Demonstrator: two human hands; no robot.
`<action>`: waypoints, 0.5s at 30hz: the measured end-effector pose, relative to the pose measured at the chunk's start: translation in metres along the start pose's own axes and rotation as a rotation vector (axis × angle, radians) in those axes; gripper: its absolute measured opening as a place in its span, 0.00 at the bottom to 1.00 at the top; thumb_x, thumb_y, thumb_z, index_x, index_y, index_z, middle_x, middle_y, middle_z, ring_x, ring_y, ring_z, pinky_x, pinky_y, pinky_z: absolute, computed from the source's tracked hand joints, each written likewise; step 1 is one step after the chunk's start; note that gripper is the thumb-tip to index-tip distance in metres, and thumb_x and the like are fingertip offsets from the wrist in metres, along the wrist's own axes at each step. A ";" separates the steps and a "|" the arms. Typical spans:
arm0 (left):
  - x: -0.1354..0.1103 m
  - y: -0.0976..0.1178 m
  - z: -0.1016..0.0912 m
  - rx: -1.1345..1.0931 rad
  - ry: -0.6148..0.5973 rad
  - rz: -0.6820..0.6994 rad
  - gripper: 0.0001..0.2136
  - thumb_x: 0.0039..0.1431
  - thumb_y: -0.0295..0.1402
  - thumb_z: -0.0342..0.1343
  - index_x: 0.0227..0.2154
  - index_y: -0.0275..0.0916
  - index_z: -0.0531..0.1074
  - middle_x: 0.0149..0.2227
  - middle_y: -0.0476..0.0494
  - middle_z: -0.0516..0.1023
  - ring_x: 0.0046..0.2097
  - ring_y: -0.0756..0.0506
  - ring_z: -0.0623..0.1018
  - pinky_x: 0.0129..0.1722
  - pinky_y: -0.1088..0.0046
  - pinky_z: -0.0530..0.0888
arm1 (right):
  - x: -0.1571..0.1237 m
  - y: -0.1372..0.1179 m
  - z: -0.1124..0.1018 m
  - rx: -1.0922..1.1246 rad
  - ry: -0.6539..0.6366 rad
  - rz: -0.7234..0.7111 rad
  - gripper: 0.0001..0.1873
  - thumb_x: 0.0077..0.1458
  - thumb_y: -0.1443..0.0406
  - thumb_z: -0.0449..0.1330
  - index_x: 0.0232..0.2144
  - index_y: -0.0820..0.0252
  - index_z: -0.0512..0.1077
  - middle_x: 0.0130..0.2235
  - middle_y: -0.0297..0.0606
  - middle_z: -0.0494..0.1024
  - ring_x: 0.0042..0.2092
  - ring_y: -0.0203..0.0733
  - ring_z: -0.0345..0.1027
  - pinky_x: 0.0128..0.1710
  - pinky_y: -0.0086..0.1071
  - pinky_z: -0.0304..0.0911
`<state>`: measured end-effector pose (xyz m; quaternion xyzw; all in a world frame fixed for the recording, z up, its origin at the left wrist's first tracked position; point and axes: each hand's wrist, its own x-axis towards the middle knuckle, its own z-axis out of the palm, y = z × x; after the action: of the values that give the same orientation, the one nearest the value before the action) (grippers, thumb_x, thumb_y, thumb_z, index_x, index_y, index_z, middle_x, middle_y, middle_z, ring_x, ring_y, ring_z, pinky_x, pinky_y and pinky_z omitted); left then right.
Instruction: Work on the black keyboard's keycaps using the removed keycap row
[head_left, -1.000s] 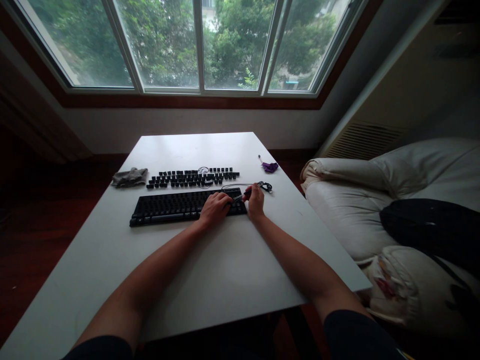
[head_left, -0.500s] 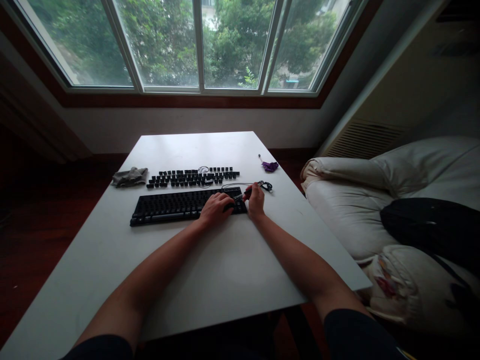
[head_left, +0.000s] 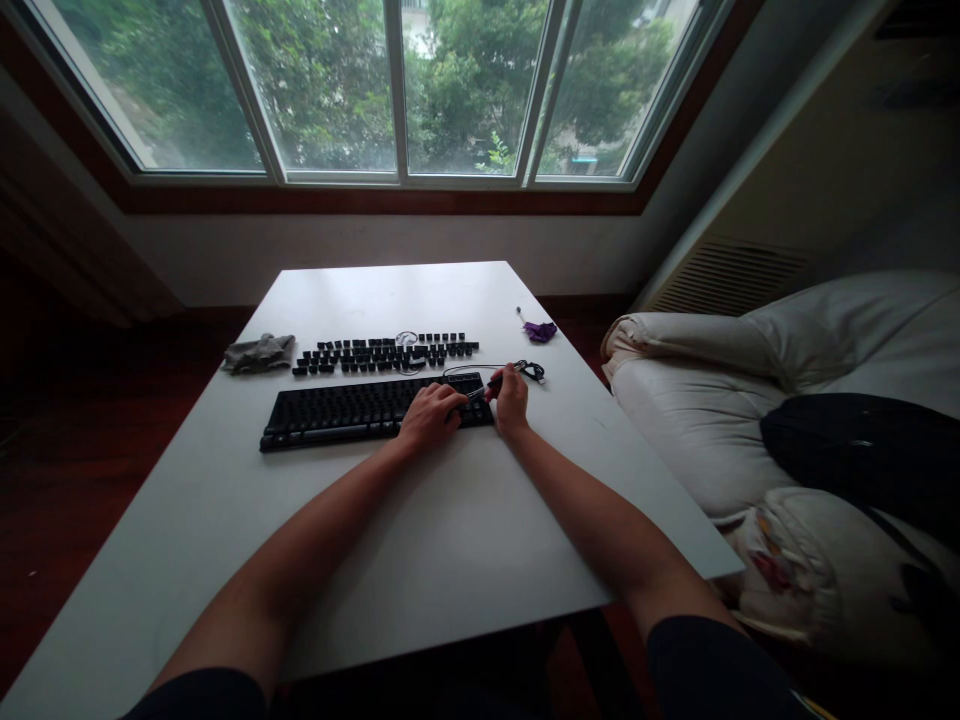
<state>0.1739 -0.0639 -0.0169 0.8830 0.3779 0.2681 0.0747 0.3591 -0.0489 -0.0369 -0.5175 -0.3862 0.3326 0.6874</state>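
Observation:
A black keyboard [head_left: 337,412] lies across the white table, most of its keys in place as far as I can tell. My left hand [head_left: 431,415] is on the keyboard's right part, fingers bent and close together, gripping it from above; the fingertips are partly hidden. Close beside it, my right hand [head_left: 511,400] pinches a slim tool [head_left: 480,393] with a dark handle and a thin, metal-looking front. The tool's tip points left, down at the keyboard's right end near my left fingertips. Its exact kind is too small to make out.
Behind the keyboard stand several rows of loose black keycaps [head_left: 375,357] with a pale ring-shaped item [head_left: 406,339] among them. A grey cloth [head_left: 259,354] lies left, a coiled black cable [head_left: 532,372] right, and a purple cloth-like item [head_left: 540,332] near the right edge. A pale sofa [head_left: 690,430] stands to the right.
My left fingers have shifted slightly, closing the dark gap that showed by the thumb. My right hand and the tool stay almost in place.

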 end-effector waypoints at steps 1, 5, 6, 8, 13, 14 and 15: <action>0.000 0.000 0.000 0.001 -0.005 0.005 0.15 0.59 0.28 0.55 0.48 0.46 0.76 0.46 0.44 0.77 0.49 0.41 0.72 0.51 0.59 0.69 | 0.000 0.000 0.000 -0.004 -0.002 0.001 0.30 0.61 0.37 0.48 0.30 0.55 0.67 0.19 0.30 0.69 0.19 0.36 0.61 0.22 0.32 0.62; -0.001 0.001 -0.002 0.011 -0.004 0.007 0.15 0.59 0.30 0.56 0.49 0.45 0.76 0.45 0.43 0.76 0.49 0.41 0.71 0.52 0.59 0.69 | -0.001 -0.002 0.001 0.003 -0.006 0.010 0.30 0.61 0.38 0.48 0.29 0.55 0.67 0.19 0.29 0.69 0.19 0.35 0.60 0.22 0.31 0.61; -0.001 0.002 -0.002 0.012 -0.001 0.004 0.15 0.60 0.30 0.56 0.49 0.45 0.76 0.45 0.42 0.76 0.49 0.41 0.71 0.52 0.59 0.70 | -0.001 -0.002 0.001 0.008 -0.007 0.012 0.29 0.60 0.38 0.49 0.29 0.55 0.67 0.19 0.29 0.69 0.19 0.35 0.60 0.22 0.31 0.61; -0.001 0.003 -0.003 0.009 0.004 -0.001 0.15 0.60 0.31 0.56 0.49 0.45 0.76 0.45 0.42 0.75 0.49 0.41 0.71 0.52 0.59 0.70 | -0.001 -0.002 0.001 0.013 -0.004 0.013 0.30 0.60 0.37 0.49 0.29 0.55 0.67 0.19 0.29 0.68 0.19 0.35 0.60 0.22 0.31 0.61; 0.000 0.003 -0.004 -0.003 0.000 -0.009 0.14 0.61 0.35 0.59 0.49 0.45 0.75 0.45 0.42 0.75 0.48 0.41 0.71 0.53 0.59 0.70 | -0.001 -0.004 0.002 -0.001 0.002 0.019 0.30 0.59 0.36 0.49 0.28 0.55 0.67 0.18 0.29 0.68 0.19 0.35 0.60 0.23 0.32 0.61; 0.000 0.003 -0.004 -0.005 -0.002 -0.010 0.13 0.61 0.35 0.59 0.49 0.45 0.76 0.45 0.42 0.75 0.48 0.41 0.71 0.53 0.59 0.70 | -0.002 -0.004 0.002 -0.003 0.002 0.020 0.30 0.59 0.36 0.49 0.28 0.55 0.67 0.18 0.29 0.68 0.19 0.35 0.60 0.23 0.32 0.61; 0.000 0.003 -0.003 -0.008 -0.002 -0.011 0.13 0.62 0.36 0.58 0.49 0.45 0.76 0.45 0.42 0.75 0.48 0.41 0.72 0.53 0.59 0.70 | -0.002 -0.005 0.002 -0.005 0.002 0.019 0.30 0.59 0.36 0.49 0.28 0.55 0.67 0.18 0.29 0.68 0.19 0.35 0.60 0.22 0.32 0.61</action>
<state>0.1740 -0.0657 -0.0131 0.8808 0.3817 0.2684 0.0803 0.3570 -0.0507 -0.0325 -0.5231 -0.3811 0.3377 0.6834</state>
